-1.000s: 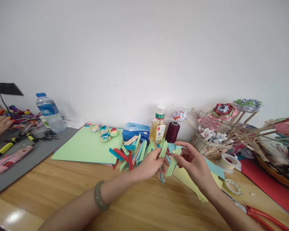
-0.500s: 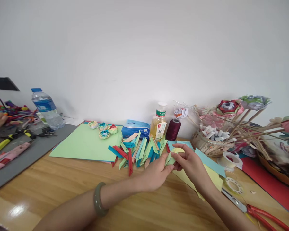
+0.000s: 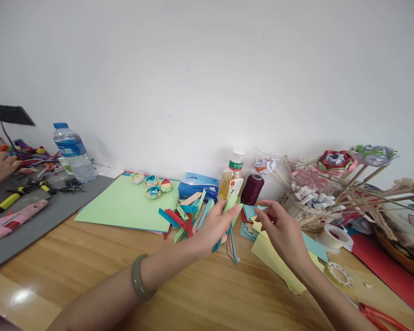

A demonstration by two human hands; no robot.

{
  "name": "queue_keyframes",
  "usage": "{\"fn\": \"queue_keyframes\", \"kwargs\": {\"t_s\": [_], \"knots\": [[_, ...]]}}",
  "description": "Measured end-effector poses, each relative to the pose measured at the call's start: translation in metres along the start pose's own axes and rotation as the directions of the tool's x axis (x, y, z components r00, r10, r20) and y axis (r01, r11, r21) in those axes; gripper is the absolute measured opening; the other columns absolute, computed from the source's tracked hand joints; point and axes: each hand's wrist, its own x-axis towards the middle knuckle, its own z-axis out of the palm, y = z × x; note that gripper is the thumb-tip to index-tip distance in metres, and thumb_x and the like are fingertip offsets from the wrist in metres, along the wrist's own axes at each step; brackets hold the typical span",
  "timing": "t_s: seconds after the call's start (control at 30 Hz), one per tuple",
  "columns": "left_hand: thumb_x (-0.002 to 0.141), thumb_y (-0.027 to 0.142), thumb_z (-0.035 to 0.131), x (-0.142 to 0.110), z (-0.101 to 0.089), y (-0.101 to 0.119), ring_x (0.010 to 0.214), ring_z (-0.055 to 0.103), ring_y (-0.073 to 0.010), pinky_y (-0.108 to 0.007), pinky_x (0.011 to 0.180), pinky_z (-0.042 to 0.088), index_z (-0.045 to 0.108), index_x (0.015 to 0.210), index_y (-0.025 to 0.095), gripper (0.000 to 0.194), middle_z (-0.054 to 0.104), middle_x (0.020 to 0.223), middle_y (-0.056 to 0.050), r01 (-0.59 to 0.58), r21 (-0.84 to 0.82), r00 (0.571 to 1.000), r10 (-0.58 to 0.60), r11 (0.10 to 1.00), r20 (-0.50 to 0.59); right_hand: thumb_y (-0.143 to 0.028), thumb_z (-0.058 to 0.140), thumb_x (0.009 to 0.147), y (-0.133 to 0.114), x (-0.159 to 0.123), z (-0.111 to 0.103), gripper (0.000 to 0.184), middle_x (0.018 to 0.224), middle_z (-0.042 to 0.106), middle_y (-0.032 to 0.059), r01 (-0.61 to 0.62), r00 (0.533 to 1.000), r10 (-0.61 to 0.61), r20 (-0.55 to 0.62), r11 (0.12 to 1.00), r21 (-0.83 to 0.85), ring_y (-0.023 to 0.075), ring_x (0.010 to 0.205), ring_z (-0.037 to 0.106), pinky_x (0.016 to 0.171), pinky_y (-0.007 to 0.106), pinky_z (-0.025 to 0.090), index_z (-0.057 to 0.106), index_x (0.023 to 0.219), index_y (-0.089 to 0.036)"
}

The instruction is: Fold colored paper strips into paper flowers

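My left hand [image 3: 218, 229] is closed on a folded green paper strip [image 3: 231, 201], over the right part of a pile of folded paper strips [image 3: 189, 216] in red, blue, green and peach. A few blue and peach strips poke out below the hand. To the right, my right hand [image 3: 279, 230] hovers over yellow paper sheets [image 3: 269, 261], with thumb and fingers apart and nothing seen between them. Small blue paper pieces [image 3: 250, 230] lie between the two hands. On a light green sheet [image 3: 124, 209] at the left sit several small rolled paper rosettes [image 3: 153, 191].
Behind the pile stand a blue tissue pack [image 3: 197, 186], a drink bottle [image 3: 231, 179] and a dark red thread spool [image 3: 253, 189]. A basket [image 3: 308, 216] with paper flowers, tape rolls [image 3: 334, 238] and red-handled scissors [image 3: 382, 317] lie right. Another person's hand [image 3: 0, 168] is far left.
The hands have drawn apart after meeting over the green strip. My left hand moved left over the pile with the strip; my right hand let go of it and opened.
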Motion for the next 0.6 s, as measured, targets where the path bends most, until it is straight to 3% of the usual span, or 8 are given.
{"fn": "queue_keyframes", "kwargs": {"t_s": [0.07,0.13,0.3,0.4,0.5,0.6], "knots": [[0.071,0.045,0.059,0.002,-0.006,0.015,0.04,0.021,-0.0038,-0.017,0.038,0.015,0.053,0.082,0.018,0.03,0.027,0.051,0.009,-0.044,-0.076,0.998,0.04,0.996,-0.049,-0.041,0.038,0.085,-0.008,0.007,0.008,0.025,0.065,0.064,0.0021,0.054,0.998,-0.05,0.046,0.992,-0.11,0.0175,0.058,0.058,0.055,0.026,0.037,0.055,0.085,-0.021],[0.073,0.043,0.057,0.005,-0.011,0.023,0.039,0.02,-0.0028,-0.017,0.037,0.013,0.053,0.084,0.017,0.028,0.03,0.054,0.008,-0.1,-0.146,0.991,0.085,0.984,-0.108,-0.039,0.043,0.083,-0.016,0.014,0.022,0.024,0.063,0.063,0.0027,0.108,0.991,-0.086,0.106,0.969,-0.222,0.019,0.06,0.059,0.053,0.025,0.032,0.056,0.071,-0.021],[0.078,0.04,0.049,0.016,-0.021,0.021,0.038,0.025,-0.0025,-0.016,0.035,0.018,0.056,0.089,0.016,0.027,0.038,0.059,0.005,-0.122,-0.199,0.985,0.093,0.972,-0.146,-0.028,0.051,0.077,-0.022,0.025,0.047,0.015,0.065,0.064,0.0053,0.161,0.976,-0.084,0.202,0.9,-0.404,0.0193,0.059,0.059,0.048,0.023,0.025,0.057,0.066,-0.019],[0.078,0.04,0.05,0.022,-0.024,0.015,0.043,0.033,-0.0045,-0.015,0.039,0.028,0.058,0.087,0.016,0.027,0.041,0.058,0.004,-0.121,-0.191,0.98,0.087,0.974,-0.179,-0.021,0.048,0.077,-0.018,0.027,0.046,0.018,0.059,0.062,0.0032,0.168,0.971,-0.071,0.227,0.878,-0.447,0.0167,0.054,0.058,0.045,0.023,0.022,0.057,0.061,-0.019],[0.078,0.04,0.051,0.027,-0.025,0.011,0.056,0.045,-0.0086,-0.018,0.054,0.042,0.058,0.088,0.017,0.026,0.044,0.059,0.003,-0.134,-0.191,0.969,0.088,0.973,-0.23,-0.022,0.042,0.082,-0.015,0.026,0.037,0.025,0.057,0.061,0.0013,0.176,0.974,-0.085,0.21,0.867,-0.466,0.0147,0.053,0.057,0.045,0.023,0.022,0.057,0.062,-0.02],[0.077,0.038,0.052,0.029,-0.025,0.007,0.068,0.05,-0.0115,-0.025,0.067,0.046,0.058,0.085,0.017,0.023,0.048,0.063,0.002,-0.137,-0.203,0.964,0.083,0.969,-0.252,-0.023,0.037,0.086,-0.014,0.024,0.031,0.031,0.056,0.06,0.0019,0.182,0.978,-0.107,0.177,0.851,-0.492,0.0153,0.053,0.056,0.046,0.024,0.021,0.056,0.061,-0.02]]}}
